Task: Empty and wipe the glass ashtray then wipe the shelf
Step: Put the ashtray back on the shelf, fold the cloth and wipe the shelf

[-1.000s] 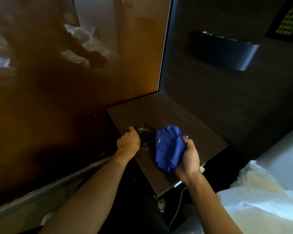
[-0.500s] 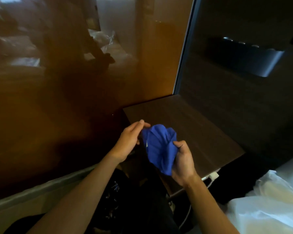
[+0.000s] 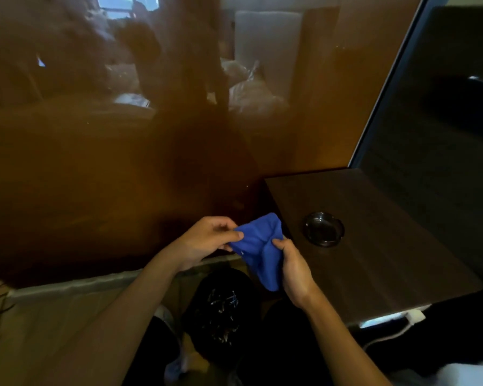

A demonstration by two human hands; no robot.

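A round glass ashtray (image 3: pixel 323 229) sits upright on the dark wooden shelf (image 3: pixel 388 246), near its left edge, and looks empty. A blue cloth (image 3: pixel 258 252) hangs crumpled in the air just left of the shelf. My left hand (image 3: pixel 207 239) pinches the cloth's left corner. My right hand (image 3: pixel 293 267) grips its right side from below. Both hands are a short way left of the ashtray and touch neither it nor the shelf.
A black bin (image 3: pixel 221 310) with small pale bits inside stands on the floor below my hands. A glossy brown wall panel (image 3: pixel 109 176) rises behind. A white plug and cable (image 3: pixel 413 319) hang at the shelf's front edge. A dark panel (image 3: pixel 444 149) backs the shelf.
My left hand let go of the ashtray, which now stands alone on the shelf. Both hands moved left off the shelf and took the cloth between them. The view swung left.
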